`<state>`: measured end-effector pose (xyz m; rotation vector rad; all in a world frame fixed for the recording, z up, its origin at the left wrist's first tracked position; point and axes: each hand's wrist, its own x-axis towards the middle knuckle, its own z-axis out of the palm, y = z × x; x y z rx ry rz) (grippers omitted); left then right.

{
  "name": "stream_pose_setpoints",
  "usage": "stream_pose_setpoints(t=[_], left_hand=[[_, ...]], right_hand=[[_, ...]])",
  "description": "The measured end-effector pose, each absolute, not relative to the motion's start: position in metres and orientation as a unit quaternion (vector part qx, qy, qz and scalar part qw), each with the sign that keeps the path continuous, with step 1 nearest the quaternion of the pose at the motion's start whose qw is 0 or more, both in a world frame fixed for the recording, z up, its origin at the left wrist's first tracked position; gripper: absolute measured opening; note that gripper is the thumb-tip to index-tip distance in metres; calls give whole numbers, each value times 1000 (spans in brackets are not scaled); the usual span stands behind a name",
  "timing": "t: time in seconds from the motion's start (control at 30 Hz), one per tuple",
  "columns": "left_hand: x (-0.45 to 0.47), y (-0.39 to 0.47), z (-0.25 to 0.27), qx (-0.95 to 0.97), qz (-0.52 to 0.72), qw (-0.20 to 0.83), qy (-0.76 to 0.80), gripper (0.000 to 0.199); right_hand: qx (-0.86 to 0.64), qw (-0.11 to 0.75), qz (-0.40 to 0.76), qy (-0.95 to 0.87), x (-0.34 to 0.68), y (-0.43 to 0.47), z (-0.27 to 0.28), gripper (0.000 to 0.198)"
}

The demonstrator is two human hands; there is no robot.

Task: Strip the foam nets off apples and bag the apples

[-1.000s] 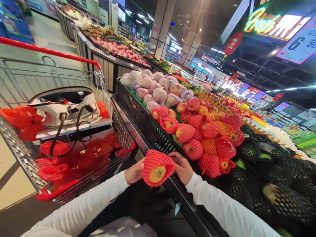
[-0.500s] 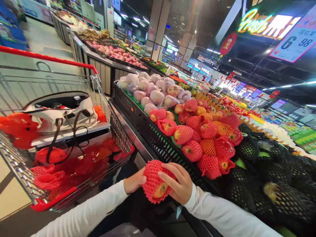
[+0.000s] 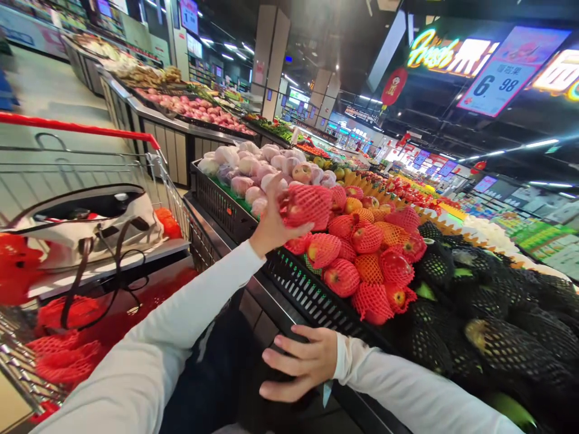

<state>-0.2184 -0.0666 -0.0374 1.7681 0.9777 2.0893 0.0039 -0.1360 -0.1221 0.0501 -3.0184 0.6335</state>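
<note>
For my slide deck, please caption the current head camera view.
Left hand holding a red-netted fruit at a black fruit crate, right hand open and empty.

Pale floor (image 3: 45, 84) runs through the upper left; a thick square column (image 3: 269, 60) stands at upper centre; the ceiling (image 3: 316, 30) is dark, strip lights (image 3: 541, 143) shining at right; a neon sign (image 3: 434, 51) glows upper right.

Netted apple (image 3: 311, 205) in left grip (image 3: 271, 222)
</note>
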Motion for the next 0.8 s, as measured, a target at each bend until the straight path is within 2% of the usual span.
stream_pose_setpoints(t=[0.07,0.13,0.23,0.3,0.53,0.63,0.7,0.8], left_hand=[[-213,-35,-27,629,648,48,428,96],[-209,-12,-25,680,531,5,506,88],[-203,8,-27,750,335,-5,570,77],[-203,17,-26,771,251,6,585,74],[-234,50,-1,791,166,17,588,44],[-251,61,-3,798,64,74,594,53],[-258,64,-9,797,39,95,595,59],[-260,62,-19,791,30,86,606,60]], right_hand=[[29,110,182,-977,5,-133,-121,41],[54,164,134,-976,5,-132,-119,38],[88,187,33,-978,4,-131,-116,33],[100,204,-9,-974,4,-132,-114,31],[87,265,67,-958,4,-133,-113,41],[123,339,-109,-926,2,-132,-118,28],[144,387,-226,-883,0,-131,-120,24],[149,406,-270,-860,-1,-131,-119,24]])
